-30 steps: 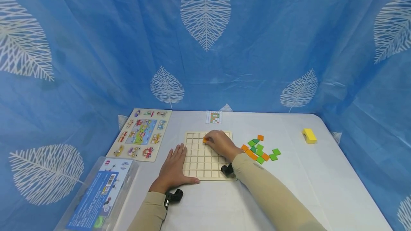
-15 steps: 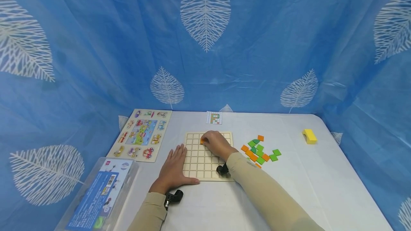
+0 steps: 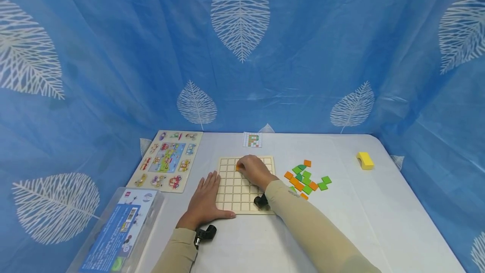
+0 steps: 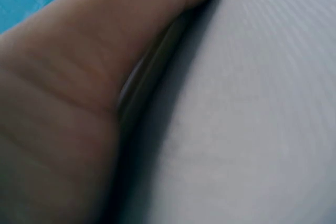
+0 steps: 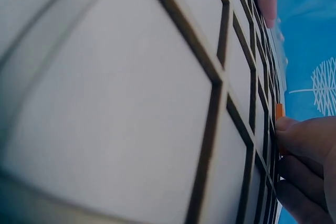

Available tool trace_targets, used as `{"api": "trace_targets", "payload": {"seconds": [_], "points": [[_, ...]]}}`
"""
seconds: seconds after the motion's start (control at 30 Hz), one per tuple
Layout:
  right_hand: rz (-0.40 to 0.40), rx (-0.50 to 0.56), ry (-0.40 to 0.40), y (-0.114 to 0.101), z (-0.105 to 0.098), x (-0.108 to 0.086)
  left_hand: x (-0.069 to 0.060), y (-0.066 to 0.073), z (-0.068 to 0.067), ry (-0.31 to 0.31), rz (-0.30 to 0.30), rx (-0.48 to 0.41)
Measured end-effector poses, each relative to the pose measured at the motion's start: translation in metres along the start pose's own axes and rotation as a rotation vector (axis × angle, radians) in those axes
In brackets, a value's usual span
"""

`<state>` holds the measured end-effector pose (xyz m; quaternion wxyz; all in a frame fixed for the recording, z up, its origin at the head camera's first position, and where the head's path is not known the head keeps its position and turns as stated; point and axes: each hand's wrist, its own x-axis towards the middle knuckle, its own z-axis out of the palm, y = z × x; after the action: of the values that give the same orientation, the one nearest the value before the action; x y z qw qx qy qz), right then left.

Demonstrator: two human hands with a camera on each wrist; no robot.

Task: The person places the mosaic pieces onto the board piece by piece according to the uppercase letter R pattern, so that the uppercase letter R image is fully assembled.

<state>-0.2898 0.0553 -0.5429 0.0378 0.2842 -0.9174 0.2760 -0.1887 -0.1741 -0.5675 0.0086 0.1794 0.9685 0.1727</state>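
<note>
A square wooden grid board lies on the white table. The left hand rests along its left edge and lower left corner, fingers straight and thumb spread; in the left wrist view the hand lies beside the board's edge. Over the board's upper part, the right hand pinches an orange tile. From the right wrist, that orange tile shows between thumb and fingers of the right hand, close against the grid. Parts of the tile are hidden by the fingers.
Several green and orange tiles lie right of the board, a yellow block farther right. Behind the board is a small pattern card. A picture puzzle and a clear plastic case are at the left.
The right hand, with the orange tile, has shifted slightly left over the board. The left hand keeps its place.
</note>
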Motion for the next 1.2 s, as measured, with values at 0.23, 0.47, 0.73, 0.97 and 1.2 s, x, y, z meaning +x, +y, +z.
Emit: {"api": "trace_targets", "payload": {"seconds": [0.23, 0.47, 0.73, 0.97, 1.2], "points": [[0.005, -0.008, 0.020, 0.0019, 0.0031, -0.0009, 0.0004, 0.0000, 0.0020, -0.002, 0.005, 0.004], [0.037, 0.030, 0.021, -0.0013, 0.0028, -0.0006, -0.0002, -0.0008, 0.0011, 0.006, 0.008, 0.009], [0.072, 0.063, 0.016, -0.0015, 0.0042, -0.0018, -0.0005, -0.0020, 0.0040, 0.009, 0.002, 0.010], [0.112, 0.106, 0.016, -0.0001, 0.0047, -0.0010, 0.0001, -0.0012, 0.0042, 0.003, -0.006, 0.005], [0.138, 0.125, 0.009, -0.0012, 0.0047, 0.0006, -0.0005, 0.0000, 0.0020, 0.000, -0.008, 0.004]]}}
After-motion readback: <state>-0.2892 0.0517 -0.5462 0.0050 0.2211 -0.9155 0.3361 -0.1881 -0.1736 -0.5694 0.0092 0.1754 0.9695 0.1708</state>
